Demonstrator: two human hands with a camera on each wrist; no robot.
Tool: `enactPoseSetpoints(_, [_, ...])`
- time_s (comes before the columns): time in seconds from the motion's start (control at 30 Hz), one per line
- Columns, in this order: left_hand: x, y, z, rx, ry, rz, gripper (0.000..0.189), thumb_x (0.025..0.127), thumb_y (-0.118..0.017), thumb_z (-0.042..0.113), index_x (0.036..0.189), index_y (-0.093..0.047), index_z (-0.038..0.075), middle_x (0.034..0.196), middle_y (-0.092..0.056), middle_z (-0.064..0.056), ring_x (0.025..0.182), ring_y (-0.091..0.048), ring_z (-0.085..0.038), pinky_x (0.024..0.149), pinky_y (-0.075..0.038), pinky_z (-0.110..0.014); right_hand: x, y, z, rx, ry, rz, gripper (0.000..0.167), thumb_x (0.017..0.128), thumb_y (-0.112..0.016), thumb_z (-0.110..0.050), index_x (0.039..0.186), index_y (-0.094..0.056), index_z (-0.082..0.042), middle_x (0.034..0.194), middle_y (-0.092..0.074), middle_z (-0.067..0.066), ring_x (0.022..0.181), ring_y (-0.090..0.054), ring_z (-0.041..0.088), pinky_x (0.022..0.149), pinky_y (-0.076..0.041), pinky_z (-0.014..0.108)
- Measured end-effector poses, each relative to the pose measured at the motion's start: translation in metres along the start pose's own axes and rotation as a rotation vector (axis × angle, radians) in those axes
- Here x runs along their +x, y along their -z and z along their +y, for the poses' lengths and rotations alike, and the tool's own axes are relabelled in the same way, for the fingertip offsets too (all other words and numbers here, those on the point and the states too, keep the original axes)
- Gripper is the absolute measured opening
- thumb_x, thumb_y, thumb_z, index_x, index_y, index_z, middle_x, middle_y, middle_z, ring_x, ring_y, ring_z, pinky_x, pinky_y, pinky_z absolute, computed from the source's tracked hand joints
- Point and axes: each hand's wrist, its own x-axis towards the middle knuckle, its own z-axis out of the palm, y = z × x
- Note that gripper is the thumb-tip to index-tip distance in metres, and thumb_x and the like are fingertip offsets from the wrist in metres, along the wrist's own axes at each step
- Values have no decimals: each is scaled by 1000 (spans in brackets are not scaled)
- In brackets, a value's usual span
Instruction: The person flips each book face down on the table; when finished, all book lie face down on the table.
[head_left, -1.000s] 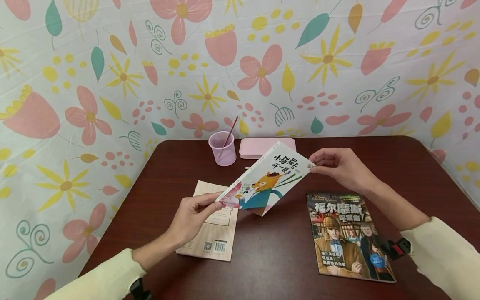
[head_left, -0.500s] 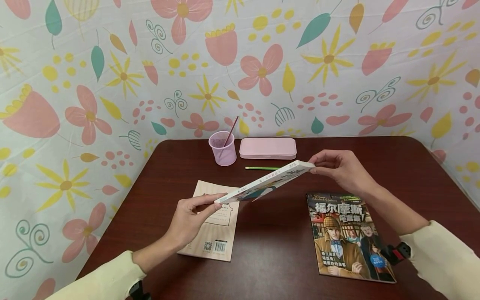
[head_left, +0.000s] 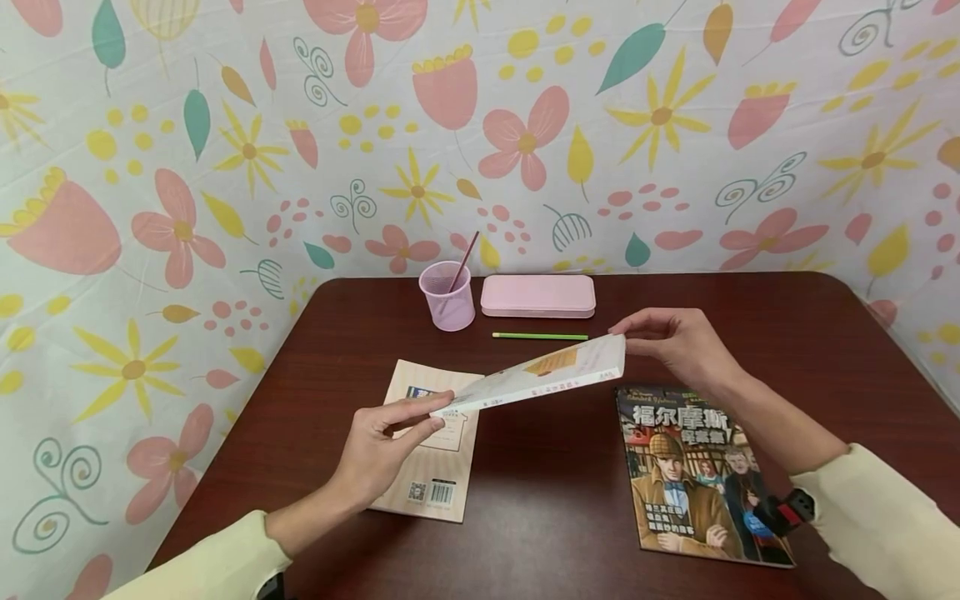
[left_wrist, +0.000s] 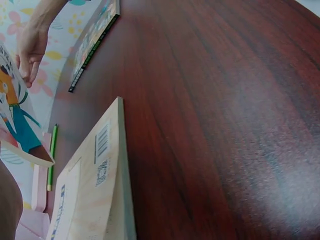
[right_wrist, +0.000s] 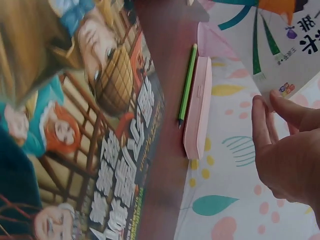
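Observation:
Both hands hold a white picture book (head_left: pixel 536 377) up in the air above the table. Its spine faces me, and a pale side with an orange patch is turned upward. My left hand (head_left: pixel 386 446) pinches the near-left corner between thumb and fingers, over a beige book (head_left: pixel 431 475) lying back cover up. The opposite end is pinched at a corner by my right hand (head_left: pixel 686 350), as the right wrist view shows too. In that view the illustrated cover (right_wrist: pixel 295 55) of the picture book is visible. A detective comic book (head_left: pixel 675 492) lies face up below my right forearm.
Behind the books lie a green pencil (head_left: pixel 540 337) and a pink pencil case (head_left: pixel 537 297). Left of the case stands a lilac mesh cup (head_left: pixel 450 310) with a dark red stick in it. A flower-patterned cloth (head_left: pixel 525 142) hangs along the table's back edge.
The picture book has turned over between the hands: its illustrated cover faced me, then the book was edge-on, and now its other side shows. The right hand has lowered slightly.

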Motion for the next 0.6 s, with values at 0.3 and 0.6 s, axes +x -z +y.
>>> enactPoseSetpoints(0.3, [-7, -3, -3, -14, 26, -6, 31, 91, -80, -5, 121, -80, 1, 125, -76, -10, 121, -71, -25, 91, -61, -37, -1, -1, 6, 66, -96, -62, 35, 102, -75, -21, 132, -74, -3, 124, -74, 1, 120, -59, 19, 90, -57, 31])
enactPoseSetpoints(0.6, [-13, -7, -6, -16, 18, -21, 28, 89, -82, -5, 117, -81, 2, 124, -77, -10, 122, -71, -27, 92, -61, -38, 1, -7, 11, 205, -168, -96, 38, 104, -72, -17, 137, -69, 0, 132, -71, 4, 115, -67, 7, 93, -60, 32])
